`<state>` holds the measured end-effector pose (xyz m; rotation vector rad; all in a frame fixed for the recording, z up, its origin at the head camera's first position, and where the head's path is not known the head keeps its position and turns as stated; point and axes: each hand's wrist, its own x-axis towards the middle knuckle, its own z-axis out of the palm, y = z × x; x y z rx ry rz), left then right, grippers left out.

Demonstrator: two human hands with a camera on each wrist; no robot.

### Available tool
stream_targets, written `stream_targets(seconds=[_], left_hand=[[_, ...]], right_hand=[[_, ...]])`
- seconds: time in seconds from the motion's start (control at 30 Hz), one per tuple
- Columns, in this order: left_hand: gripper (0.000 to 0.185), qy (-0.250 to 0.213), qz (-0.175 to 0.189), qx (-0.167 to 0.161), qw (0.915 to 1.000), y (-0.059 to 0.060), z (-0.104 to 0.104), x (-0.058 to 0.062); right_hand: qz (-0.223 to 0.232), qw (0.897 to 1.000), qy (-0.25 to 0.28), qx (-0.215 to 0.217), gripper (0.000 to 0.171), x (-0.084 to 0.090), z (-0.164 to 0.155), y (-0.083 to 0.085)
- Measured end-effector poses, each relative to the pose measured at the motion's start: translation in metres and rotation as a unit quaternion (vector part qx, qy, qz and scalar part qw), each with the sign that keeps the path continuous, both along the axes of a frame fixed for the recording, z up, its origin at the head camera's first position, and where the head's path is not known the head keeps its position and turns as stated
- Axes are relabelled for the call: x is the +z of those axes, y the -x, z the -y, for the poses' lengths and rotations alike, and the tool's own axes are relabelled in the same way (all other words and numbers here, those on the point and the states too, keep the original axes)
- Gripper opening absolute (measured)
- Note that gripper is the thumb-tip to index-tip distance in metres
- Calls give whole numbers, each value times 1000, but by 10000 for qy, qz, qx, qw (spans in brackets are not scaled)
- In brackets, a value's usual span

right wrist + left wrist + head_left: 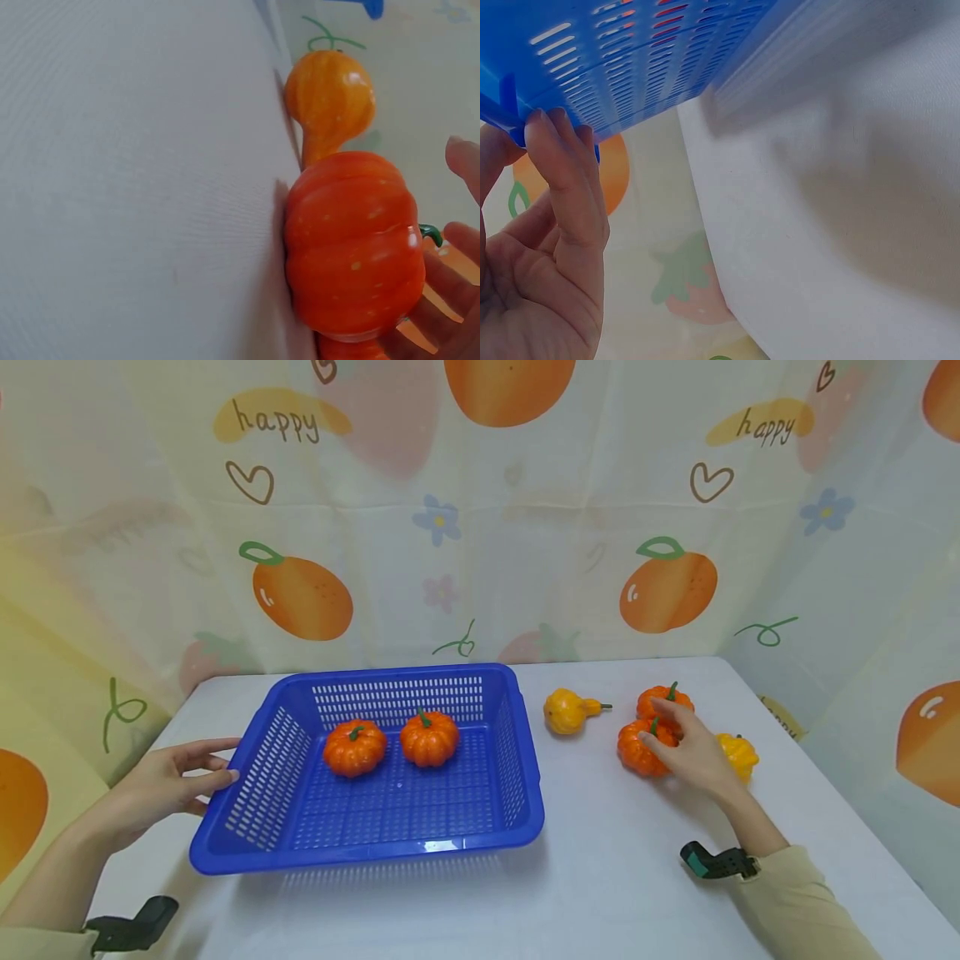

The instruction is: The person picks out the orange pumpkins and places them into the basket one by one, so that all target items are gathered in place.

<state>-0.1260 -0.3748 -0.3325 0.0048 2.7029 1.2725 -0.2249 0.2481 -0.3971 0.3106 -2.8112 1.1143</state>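
On the left, my left hand (168, 781) pinches the rim of a blue plastic basket (367, 858), thumb on top and fingers under the edge. Two small orange pumpkins (355, 748) sit inside the basket. My right hand (693, 747) reaches over another orange pumpkin (634, 753), its thumb and fingers spread around the top and far side. In the right wrist view that pumpkin (352, 244) shows a green stem, with the fingers (442, 319) alongside. A further orange pumpkin (651, 702) sits right behind it, partly covered by the hand.
A yellow gourd (564, 712) with a long neck lies between the basket and the orange pumpkins. Right of my right hand stands a yellow pumpkin (741, 756), partly hidden by the wrist. A fruit-printed curtain (480, 568) hangs behind the white table (585, 893).
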Motion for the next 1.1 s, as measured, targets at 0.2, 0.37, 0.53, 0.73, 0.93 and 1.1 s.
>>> stream_targets(seconds=[0.2,0.37,0.53,0.73,0.93,1.1], left_hand=[[65,-9,-3,-8,10000,0,-1,-1],[65,-8,14,-32,10000,0,-3,-1],[66,61,74,25,10000,-1,-3,0],[65,41,43,-28,10000,-1,-3,-1],[65,86,34,0,10000,-1,-2,0],[67,96,36,-1,9999,-1,-1,2]], right_hand=[[-16,10000,-65,11,67,-2,1,-2],[87,9999,-114,37,68,-4,1,-2],[159,9997,-150,118,70,-6,1,-1],[240,9993,-199,208,75,-8,0,0],[366,9983,-367,273,77,-11,0,0],[321,9976,-463,397,72,-13,-1,0]])
